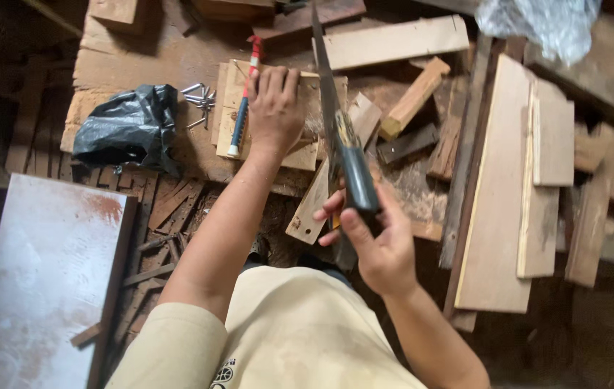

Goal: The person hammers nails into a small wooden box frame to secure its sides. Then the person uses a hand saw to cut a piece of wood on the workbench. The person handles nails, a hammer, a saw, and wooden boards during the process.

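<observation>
My left hand [275, 108] presses flat on a stack of thin plywood pieces [299, 155] on a worn wooden work surface [141, 61]. A red, white and blue pen [245, 94] lies on the plywood just left of that hand. My right hand [379, 241] grips the dark handle of a hand saw [339, 137]. The saw blade runs away from me along the right edge of the plywood stack, right beside my left hand. A light wooden strip [310, 205] lies under the blade.
A crumpled black plastic bag [128, 128] and several loose nails [200, 101] lie left of the plywood. Boards and wood offcuts [508, 187] are piled on the right. A pale sheet [37, 281] lies at lower left, clear plastic [541, 21] at top right.
</observation>
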